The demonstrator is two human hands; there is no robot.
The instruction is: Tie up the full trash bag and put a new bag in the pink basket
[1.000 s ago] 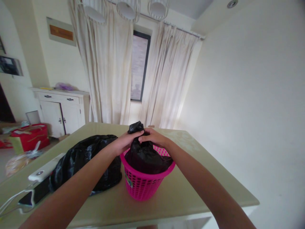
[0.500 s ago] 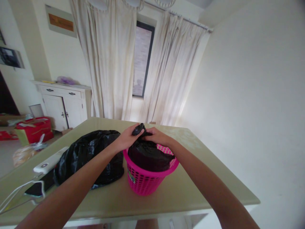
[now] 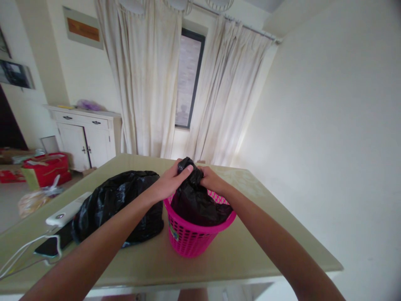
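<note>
- The upright neck of the black bag [image 3: 199,205] is pinched by the left hand [image 3: 172,180] and right hand [image 3: 213,179], one at either side, equally near.
- The bag's body is held directly below, inside the pink basket [image 3: 192,240] on the bench [image 3: 250,251].
- A second bag [image 3: 120,200] is partly covered by the left forearm [image 3: 105,242].
- Most fingertips are hidden.

Domestic interior. The room belonged to a home: long pale curtains [image 3: 150,83] flanked a narrow window [image 3: 189,79], a white cabinet [image 3: 83,138] with drawers and double doors stood below a wall-hung picture [image 3: 83,29], and lamp shades [image 3: 133,5] hung overhead.
</note>
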